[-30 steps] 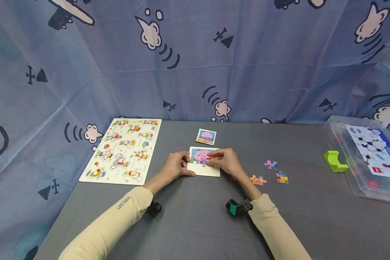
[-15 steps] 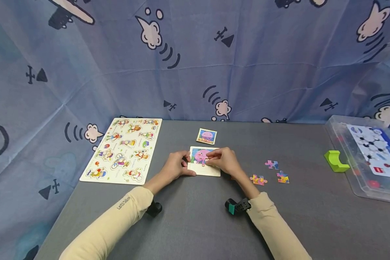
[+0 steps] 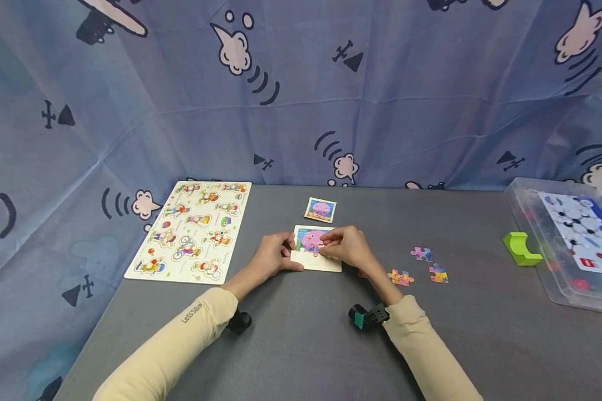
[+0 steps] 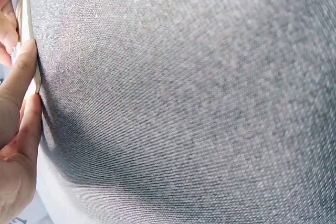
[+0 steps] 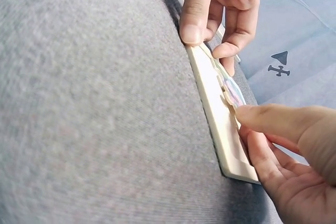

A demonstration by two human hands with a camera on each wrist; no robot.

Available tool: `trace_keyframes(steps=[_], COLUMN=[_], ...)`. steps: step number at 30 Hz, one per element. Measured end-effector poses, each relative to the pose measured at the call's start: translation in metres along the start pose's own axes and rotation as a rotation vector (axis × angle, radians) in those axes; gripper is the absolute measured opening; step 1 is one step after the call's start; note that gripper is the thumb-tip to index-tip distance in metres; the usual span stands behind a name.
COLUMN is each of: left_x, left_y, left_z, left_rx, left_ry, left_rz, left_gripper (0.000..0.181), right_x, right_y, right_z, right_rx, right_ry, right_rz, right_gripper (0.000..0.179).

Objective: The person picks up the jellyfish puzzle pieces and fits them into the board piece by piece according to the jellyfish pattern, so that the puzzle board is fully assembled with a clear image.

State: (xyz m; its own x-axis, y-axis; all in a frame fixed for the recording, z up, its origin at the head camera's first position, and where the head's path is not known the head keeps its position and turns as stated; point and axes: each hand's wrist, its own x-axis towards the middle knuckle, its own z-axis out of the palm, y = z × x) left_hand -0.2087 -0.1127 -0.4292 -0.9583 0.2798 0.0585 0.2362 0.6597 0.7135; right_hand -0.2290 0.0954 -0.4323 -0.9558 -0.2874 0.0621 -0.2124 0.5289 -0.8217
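Note:
A small puzzle board [image 3: 311, 263] lies mid-table, its upper part filled with a pink octopus picture and its near strip bare wood. My left hand [image 3: 272, 253] grips its left side, thumb at the near left corner [image 5: 194, 38] and fingers along the edge. At the right side of the board, my right hand [image 3: 350, 248] pinches a puzzle piece between thumb and fingertips, which mostly cover it. In the right wrist view, fitted pieces [image 5: 232, 92] stand slightly proud of the pale board. The left wrist view catches just a sliver of the board [image 4: 26, 17].
Behind the board lies a small octopus picture card [image 3: 321, 210]. Several loose puzzle pieces [image 3: 400, 277] are to the right, one partly under the right wrist. A large picture board [image 3: 188, 234] lies left; a green block [image 3: 522, 249] and a clear plastic box [image 3: 557, 278] stand right.
Both hands keep their places at the board, with only slight shifts of the right fingers. The whole head view has drifted a little.

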Motion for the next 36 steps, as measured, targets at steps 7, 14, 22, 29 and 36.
trace_keyframes(steps=[7, 14, 22, 29, 36], left_x=[0.0004, 0.0004, 0.0017, 0.0017, 0.0009], left_y=[0.0007, -0.0009, -0.0028, -0.0021, -0.0014], left_z=[0.001, 0.0015, 0.0015, 0.0013, 0.0006], left_rx=[-0.002, 0.004, 0.002, -0.003, -0.012], left_ry=[0.001, 0.004, 0.003, 0.0, -0.001], left_rz=[-0.019, -0.003, 0.004, 0.005, 0.001], left_gripper=[0.044, 0.044, 0.044, 0.045, 0.045], right_x=[0.0011, 0.0033, 0.0036, 0.0031, 0.0003], right_y=[-0.0001, 0.002, 0.0022, 0.001, -0.0021], right_z=[-0.0008, -0.0009, -0.003, -0.0025, 0.0018], right_rx=[-0.003, 0.001, 0.008, 0.061, 0.103], right_ry=[-0.019, -0.028, -0.038, -0.013, 0.036], right_rz=[0.024, 0.035, 0.031, 0.042, 0.022], right_gripper=[0.021, 0.022, 0.023, 0.026, 0.028])
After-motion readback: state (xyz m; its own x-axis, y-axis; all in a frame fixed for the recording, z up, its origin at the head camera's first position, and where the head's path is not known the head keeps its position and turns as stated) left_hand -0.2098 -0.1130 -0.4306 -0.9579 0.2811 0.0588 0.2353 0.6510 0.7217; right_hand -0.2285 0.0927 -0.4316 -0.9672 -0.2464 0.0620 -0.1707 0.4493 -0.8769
